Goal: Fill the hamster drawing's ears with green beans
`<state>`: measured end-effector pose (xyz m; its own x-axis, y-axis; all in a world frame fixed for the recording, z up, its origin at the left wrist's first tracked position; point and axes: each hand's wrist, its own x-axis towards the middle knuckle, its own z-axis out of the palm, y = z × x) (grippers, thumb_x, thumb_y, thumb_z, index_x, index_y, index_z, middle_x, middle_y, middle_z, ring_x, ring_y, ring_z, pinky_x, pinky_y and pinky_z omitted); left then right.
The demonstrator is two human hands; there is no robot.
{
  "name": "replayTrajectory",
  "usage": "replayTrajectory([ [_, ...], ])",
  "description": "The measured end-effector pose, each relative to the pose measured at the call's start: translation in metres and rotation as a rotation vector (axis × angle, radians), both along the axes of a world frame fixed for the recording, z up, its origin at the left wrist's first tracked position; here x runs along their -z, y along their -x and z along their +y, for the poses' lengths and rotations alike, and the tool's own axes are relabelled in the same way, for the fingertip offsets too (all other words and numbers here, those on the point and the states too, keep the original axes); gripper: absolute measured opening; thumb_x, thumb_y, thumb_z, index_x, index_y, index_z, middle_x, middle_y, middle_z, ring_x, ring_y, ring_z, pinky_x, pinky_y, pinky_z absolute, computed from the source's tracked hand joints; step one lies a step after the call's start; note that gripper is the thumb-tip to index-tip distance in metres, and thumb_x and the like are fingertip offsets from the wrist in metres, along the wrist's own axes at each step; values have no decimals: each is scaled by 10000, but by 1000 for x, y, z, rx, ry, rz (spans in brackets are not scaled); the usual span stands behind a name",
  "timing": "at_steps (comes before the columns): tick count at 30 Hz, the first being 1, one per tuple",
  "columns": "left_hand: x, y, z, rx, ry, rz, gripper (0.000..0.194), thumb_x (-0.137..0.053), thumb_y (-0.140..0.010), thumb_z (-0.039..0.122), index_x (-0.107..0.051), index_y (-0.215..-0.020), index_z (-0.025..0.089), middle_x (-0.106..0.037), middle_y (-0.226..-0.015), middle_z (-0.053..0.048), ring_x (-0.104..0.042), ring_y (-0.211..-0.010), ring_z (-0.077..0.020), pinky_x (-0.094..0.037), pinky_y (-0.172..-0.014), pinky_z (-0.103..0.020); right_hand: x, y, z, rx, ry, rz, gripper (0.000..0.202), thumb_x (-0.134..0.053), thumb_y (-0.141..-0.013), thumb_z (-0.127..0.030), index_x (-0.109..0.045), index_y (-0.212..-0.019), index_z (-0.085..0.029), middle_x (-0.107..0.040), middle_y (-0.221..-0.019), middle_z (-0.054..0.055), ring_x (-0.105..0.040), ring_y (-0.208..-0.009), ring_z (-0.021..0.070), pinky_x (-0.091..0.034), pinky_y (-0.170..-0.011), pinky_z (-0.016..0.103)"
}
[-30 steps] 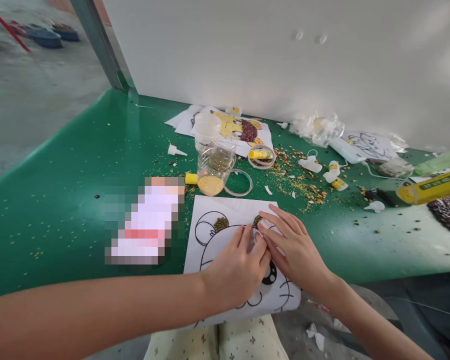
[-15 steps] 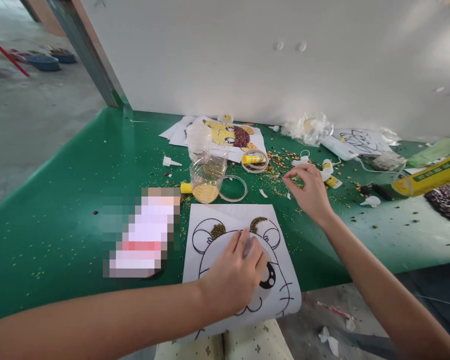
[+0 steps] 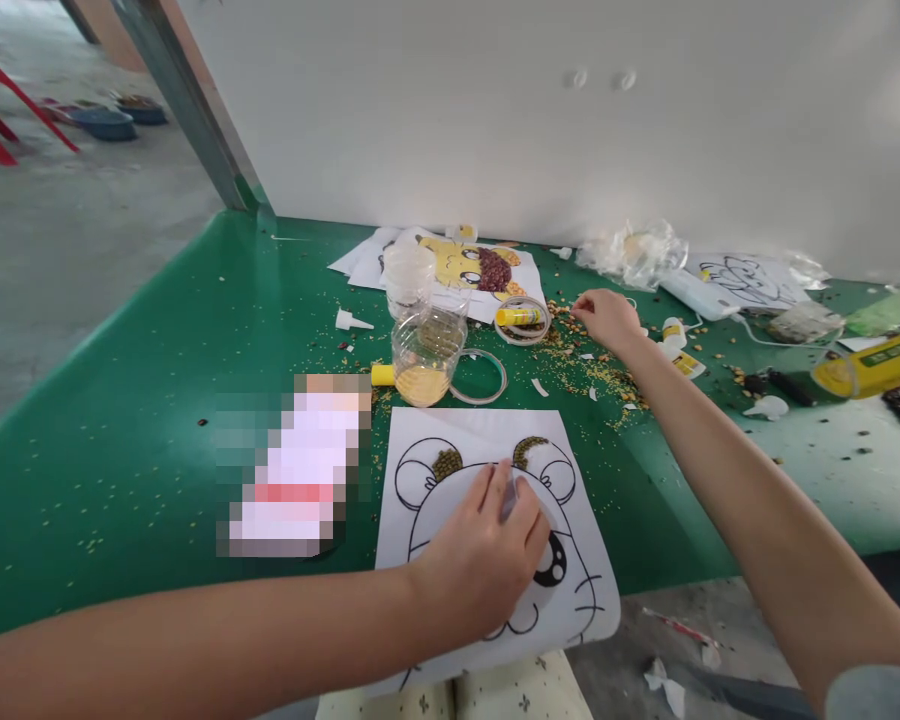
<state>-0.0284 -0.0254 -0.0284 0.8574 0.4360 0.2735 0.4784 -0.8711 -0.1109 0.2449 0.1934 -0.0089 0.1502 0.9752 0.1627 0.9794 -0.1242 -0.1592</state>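
Note:
A paper with a printed cartoon animal face (image 3: 450,500) lies at the table's front edge, its lower end hanging over. Green beans (image 3: 447,464) fill part of the left ear, and more line the top of the right ear. My left hand (image 3: 487,560) rests on the drawing, fingers closed around something translucent that they mostly hide. Past the paper, my right hand (image 3: 607,322) is over scattered seeds (image 3: 570,350), fingertips pinched together. Whether a seed is between them cannot be made out. A clear ring-shaped lid holding a yellow glue stick (image 3: 519,316) lies just left of that hand.
Clear plastic jars (image 3: 427,360), one with yellow grain, stand behind the paper beside an empty ring (image 3: 480,377). A blurred-out phone-like object (image 3: 300,470) lies left. Finished picture sheets (image 3: 457,265), a plastic bag (image 3: 634,252) and a yellow packet (image 3: 885,362) lie farther back and right.
My right hand has moved away from me and slightly left, over the seeds near the ring lid. My left hand stays on the drawing. The whole view has shifted slightly.

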Motion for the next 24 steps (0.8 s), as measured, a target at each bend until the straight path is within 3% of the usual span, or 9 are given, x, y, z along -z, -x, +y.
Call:
replayTrajectory([
  [7, -1, 1, -1, 9, 5, 8, 360, -383, -845, 204, -531, -1126, 36, -546, -1154, -180, -496, -1138, -393, -400, -952, -483, 2, 7, 8, -2, 116, -44, 165, -533, -758, -199, -687, -804, -160, -679, -830, 99, -575, -740, 196, -381, -626, 272],
  [21, -1, 2, 0, 9, -7, 7, 370, -373, -846, 209, -526, -1133, 32, -546, -1153, -179, -503, -1127, -388, -400, -954, -484, 6, 0, 11, 33, 188, -26, 137, -592, -778, -216, -688, -786, -119, -674, -763, 100, -612, -691, 194, -435, -605, 283],
  [24, -2, 1, 0, 11, 4, 15, 380, -382, -842, 220, -523, -1139, 29, -547, -1155, -180, -503, -1125, -388, -404, -951, -486, 9, 0, 12, -25, 182, -35, 204, -548, -854, -282, -636, -933, -116, -646, -909, 79, -613, -801, 176, -492, -699, 311],
])
